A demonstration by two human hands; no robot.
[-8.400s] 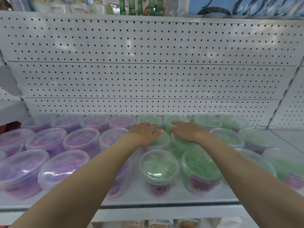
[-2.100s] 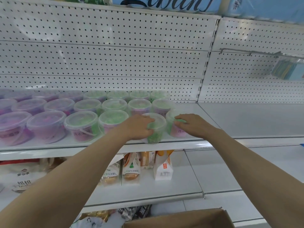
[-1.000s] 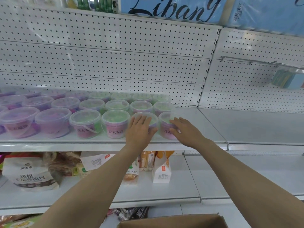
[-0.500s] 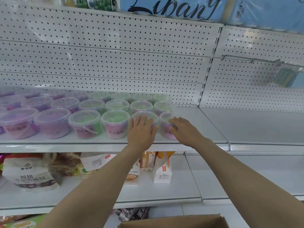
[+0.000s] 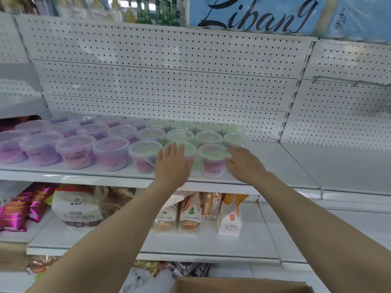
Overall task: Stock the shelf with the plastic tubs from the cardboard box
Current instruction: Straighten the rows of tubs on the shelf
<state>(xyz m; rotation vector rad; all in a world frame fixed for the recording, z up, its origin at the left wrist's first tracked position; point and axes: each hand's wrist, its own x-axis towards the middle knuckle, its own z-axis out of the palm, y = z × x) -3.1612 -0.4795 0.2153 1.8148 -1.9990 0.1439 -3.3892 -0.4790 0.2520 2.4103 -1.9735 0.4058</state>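
Two green-filled plastic tubs are sitting at the front edge of the shelf (image 5: pixel 264 161), at the right end of the front row. The left hand (image 5: pixel 172 163) is lying flat against the front of the left tub (image 5: pixel 187 150), fingers spread and not closed on anything; the right hand (image 5: pixel 243 163) is resting open against the right side of the right tub (image 5: pixel 212 160), its grip likewise apart, nudging rather than holding.

Behind these two, green tubs (image 5: pixel 182 135) are filling the back rows, and purple tubs (image 5: pixel 74 151) are running off to the left in matching rows. This bay is looking close to full, with bare shelf remaining only to the right of the last column. The neighbouring bay further right is standing bare.

The cardboard box (image 5: pixel 239 287) is showing only its top edge at the bottom of the view; whether any tubs are left inside it cannot be told. On the shelf below, bread packs (image 5: pixel 188 214) are standing untouched.
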